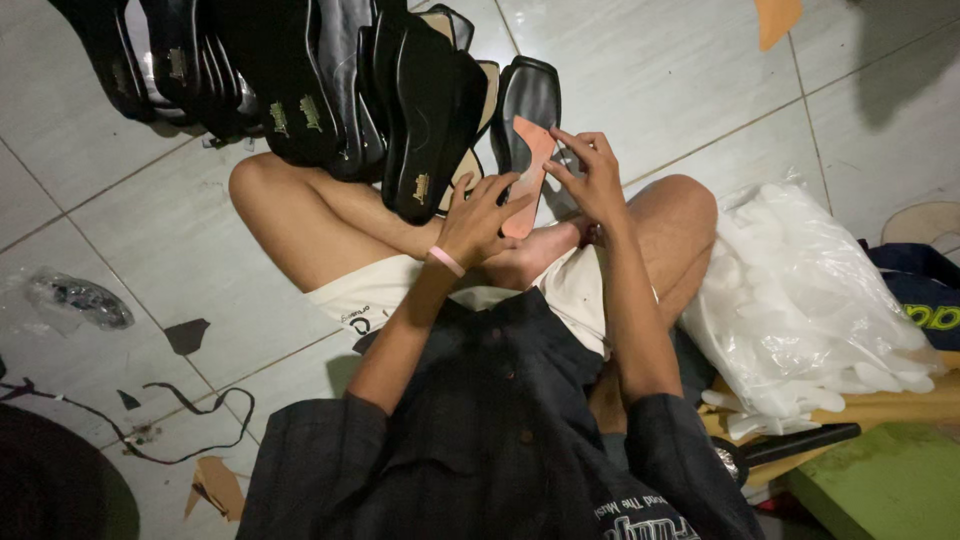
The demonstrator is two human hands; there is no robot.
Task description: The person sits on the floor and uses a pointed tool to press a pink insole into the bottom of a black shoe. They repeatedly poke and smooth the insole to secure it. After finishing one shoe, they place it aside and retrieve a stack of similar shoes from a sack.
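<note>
Glossy black square-toed shoe (528,100) with flat tan insole (528,160) pinched between both hands (480,215) (590,180).

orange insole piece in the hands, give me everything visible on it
The flat orange-tan sole-shaped insole piece looks like thin board or leather, matte, with a rounded heel end pointing up-left and a longer body running down toward the lap. It lies tilted against the open black square-toed shoe behind it. The left hand pinches its lower edge; the right hand presses fingertips on its right side. Its lower part is hidden by the fingers. No markings can be made out.
</note>
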